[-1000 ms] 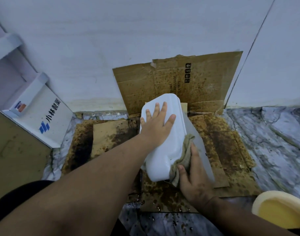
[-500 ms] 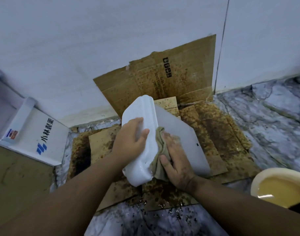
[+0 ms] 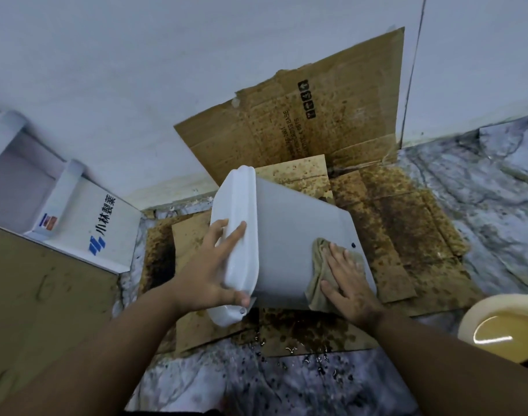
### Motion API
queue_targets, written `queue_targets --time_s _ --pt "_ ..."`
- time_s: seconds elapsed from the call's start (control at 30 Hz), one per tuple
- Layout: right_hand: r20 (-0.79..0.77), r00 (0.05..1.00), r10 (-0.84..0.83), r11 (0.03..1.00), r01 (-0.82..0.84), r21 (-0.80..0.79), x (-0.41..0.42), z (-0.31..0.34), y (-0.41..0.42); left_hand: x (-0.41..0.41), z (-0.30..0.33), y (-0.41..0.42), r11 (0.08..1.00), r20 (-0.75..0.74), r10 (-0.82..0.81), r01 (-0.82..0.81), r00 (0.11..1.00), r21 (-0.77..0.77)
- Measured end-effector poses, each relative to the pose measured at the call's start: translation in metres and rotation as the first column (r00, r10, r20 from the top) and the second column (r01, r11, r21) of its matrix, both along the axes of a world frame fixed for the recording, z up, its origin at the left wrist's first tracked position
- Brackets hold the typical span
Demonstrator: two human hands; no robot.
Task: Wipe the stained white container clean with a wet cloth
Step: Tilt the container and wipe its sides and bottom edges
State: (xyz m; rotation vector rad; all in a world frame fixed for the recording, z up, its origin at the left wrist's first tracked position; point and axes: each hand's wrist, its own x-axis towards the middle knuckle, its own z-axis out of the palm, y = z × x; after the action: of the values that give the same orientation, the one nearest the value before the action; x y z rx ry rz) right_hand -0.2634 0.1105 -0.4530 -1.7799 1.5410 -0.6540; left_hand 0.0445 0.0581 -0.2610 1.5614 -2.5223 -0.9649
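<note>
While left hand (image 3: 210, 276) grips the rim of tipped white container (image 3: 289, 250), long axis running rim-to-base rightward, right hand (image 3: 345, 283) presses cloth (image 3: 316, 274) flat near its base.

White container (image 3: 286, 250): plain white, rim end brighter white, flat side pale grey-white with one small dark dot near the 3 o'clock edge. Cloth (image 3: 318, 277): dull olive-beige, no pattern. Cardboard (image 3: 331, 127) at 12 o'clock: brown, heavily speckled with dark brown stains, black print and black handling symbols. Flat cardboard under the container: tan with dense dark brown blotches, almost black patch at 9 o'clock. Floor (image 3: 481, 181): grey-blue marble with darker veins, dark droplets at 6 o'clock. Wall (image 3: 136, 70): plain pale blue-white. White box (image 3: 106, 232) at 9 o'clock: blue logo, dark characters, small red-orange label. Bowl (image 3: 478, 313) at 4 o'clock: cream rim, murky yellow liquid.
</note>
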Motion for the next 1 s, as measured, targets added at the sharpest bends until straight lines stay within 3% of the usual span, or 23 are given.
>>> queue_targets --time_s 0.17,0.37,0.57,0.77,0.87,1.0 --pt "0.019 0.993 -0.117 0.988 0.114 0.102 -0.023 -0.017 0.015 0.002 0.0 0.007 0.997 -0.017 -0.07 0.07 0.997 0.016" --pt "0.257 0.862 -0.436 0.863 0.32 0.391 -0.026 -0.026 0.032 -0.001 -0.001 0.008 0.99 -0.008 -0.136 0.136 0.991 0.021" --pt "0.258 0.827 -0.5 0.795 0.319 0.516 -0.023 -0.029 0.024 0.002 -0.002 0.006 0.988 0.027 -0.15 0.149 0.988 0.044" --pt "0.27 0.792 -0.547 0.772 0.353 0.529 -0.026 -0.008 0.01 -0.011 0.008 -0.004 1.0 -0.111 0.018 -0.017 0.994 0.007" --pt "0.257 0.781 -0.569 0.789 0.43 0.439 -0.033 0.022 -0.001 -0.018 0.023 -0.015 0.994 -0.153 0.111 -0.111 0.982 0.005" --pt "0.238 0.834 -0.497 0.841 0.396 0.37 -0.055 0.075 -0.015 -0.019 0.057 -0.017 0.981 -0.229 0.195 -0.189 0.954 0.047"
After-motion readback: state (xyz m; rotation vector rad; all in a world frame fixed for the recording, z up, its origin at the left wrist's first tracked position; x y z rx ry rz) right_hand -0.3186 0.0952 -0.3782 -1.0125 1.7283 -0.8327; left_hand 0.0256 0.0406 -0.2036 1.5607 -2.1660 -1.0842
